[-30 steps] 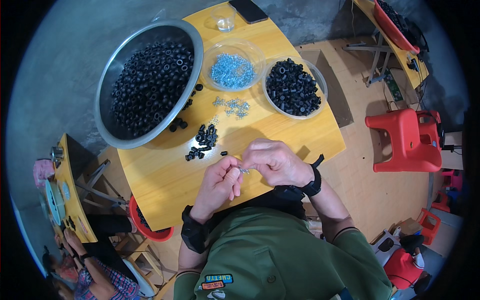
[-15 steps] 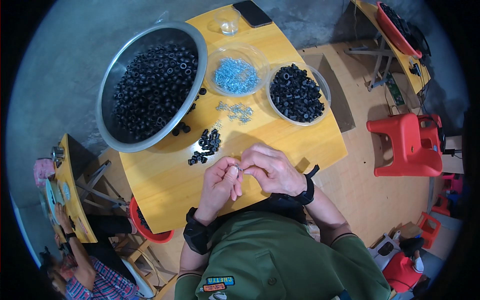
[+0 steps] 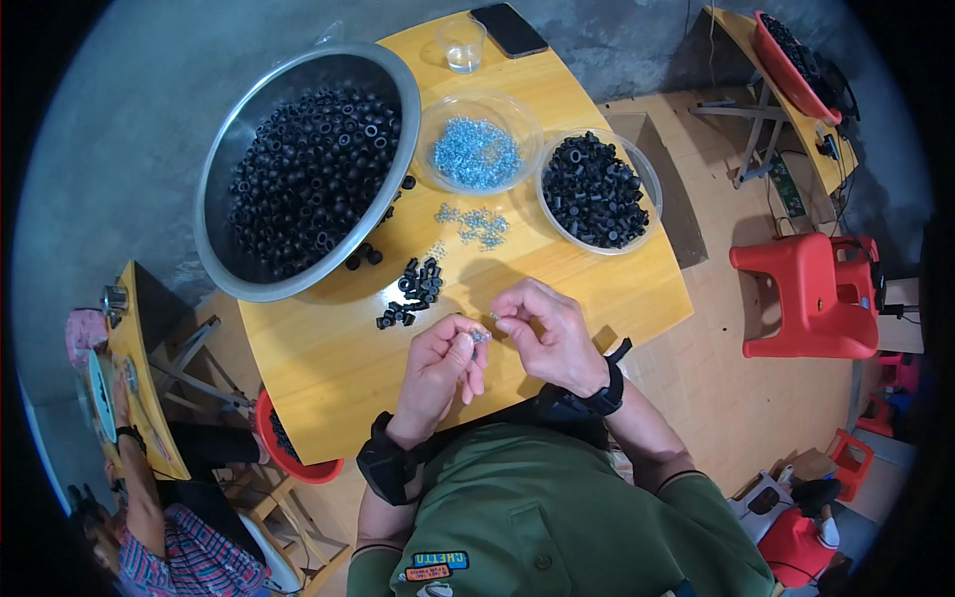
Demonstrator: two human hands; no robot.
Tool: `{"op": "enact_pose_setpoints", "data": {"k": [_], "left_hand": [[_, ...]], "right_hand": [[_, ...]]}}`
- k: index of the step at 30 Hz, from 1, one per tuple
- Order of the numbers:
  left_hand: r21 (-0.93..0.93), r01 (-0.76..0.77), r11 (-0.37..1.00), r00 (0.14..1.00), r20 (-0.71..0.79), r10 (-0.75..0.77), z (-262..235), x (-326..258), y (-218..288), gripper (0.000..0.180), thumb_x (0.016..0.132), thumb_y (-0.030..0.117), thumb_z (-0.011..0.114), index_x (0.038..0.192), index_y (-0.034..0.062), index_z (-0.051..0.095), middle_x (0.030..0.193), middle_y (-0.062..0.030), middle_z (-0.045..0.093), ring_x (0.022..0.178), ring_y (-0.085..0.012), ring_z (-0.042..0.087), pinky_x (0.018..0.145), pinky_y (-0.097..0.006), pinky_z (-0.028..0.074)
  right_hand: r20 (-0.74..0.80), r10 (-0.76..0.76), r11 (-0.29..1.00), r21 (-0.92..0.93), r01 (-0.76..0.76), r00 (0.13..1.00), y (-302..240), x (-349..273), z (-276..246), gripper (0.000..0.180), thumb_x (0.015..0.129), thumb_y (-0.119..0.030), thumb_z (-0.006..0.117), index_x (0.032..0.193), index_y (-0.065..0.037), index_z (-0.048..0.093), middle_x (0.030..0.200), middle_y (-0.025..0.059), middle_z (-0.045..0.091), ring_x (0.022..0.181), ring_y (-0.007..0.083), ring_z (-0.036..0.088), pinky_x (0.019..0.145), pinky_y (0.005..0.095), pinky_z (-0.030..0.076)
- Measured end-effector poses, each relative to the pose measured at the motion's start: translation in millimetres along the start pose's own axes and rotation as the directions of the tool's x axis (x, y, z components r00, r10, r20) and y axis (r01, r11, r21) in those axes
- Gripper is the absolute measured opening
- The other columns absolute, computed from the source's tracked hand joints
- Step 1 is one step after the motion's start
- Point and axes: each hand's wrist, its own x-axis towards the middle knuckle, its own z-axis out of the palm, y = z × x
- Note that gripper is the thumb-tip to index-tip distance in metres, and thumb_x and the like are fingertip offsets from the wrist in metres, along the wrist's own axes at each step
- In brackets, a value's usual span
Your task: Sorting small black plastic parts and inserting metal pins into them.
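Note:
My left hand [image 3: 439, 369] and my right hand [image 3: 545, 331] meet over the front of a yellow wooden table [image 3: 328, 368]. Together they pinch a small silvery metal piece [image 3: 481, 337] between their fingertips; whether each hand has its own piece is too small to tell. Just beyond the hands lies a small heap of black ring-shaped parts [image 3: 413, 292]. A scatter of silvery-blue metal bits [image 3: 476, 224] lies further back.
A big steel bowl [image 3: 224, 254] holds many black rings. A clear bowl [image 3: 522, 114] holds bluish metal bits, another clear bowl [image 3: 649, 179] black parts. A cup [image 3: 462, 42] and phone [image 3: 509, 29] sit far back. Red stool [image 3: 811, 296] right; another person [image 3: 159, 527] lower left.
Both hands stayed together at the table's front, fingers shifting slightly around the small piece. The view moved a little; the person at lower left shifted.

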Motion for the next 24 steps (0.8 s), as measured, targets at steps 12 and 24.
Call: {"op": "enact_pose_setpoints", "data": {"k": [12,24], "left_hand": [[0.036,-0.125,0.992,0.988,-0.084,0.127,-3,1,-3,0.017,0.092,0.014,0.047,0.100,0.0001,0.052,0.073,-0.0051,0.053,0.048,-0.0081,0.049,0.040,-0.017,0.036],[0.186,-0.156,0.970,0.973,-0.140,0.183,5,-3,-3,0.011,0.089,0.006,0.050,0.098,0.0002,0.052,0.072,-0.0034,0.053,0.050,-0.0065,0.050,0.040,-0.017,0.037]], "right_hand": [[0.099,0.070,0.997,-0.022,-0.068,0.993,-6,9,-2,0.016,0.073,0.006,0.058,0.087,-0.001,0.060,0.078,0.0119,0.055,0.069,0.0277,0.057,0.061,0.0324,0.046],[0.036,-0.103,0.995,-0.013,0.103,0.994,-5,0,4,0.015,0.073,0.007,0.061,0.084,-0.002,0.062,0.076,0.0084,0.056,0.067,0.0213,0.057,0.059,0.0282,0.045]]}}
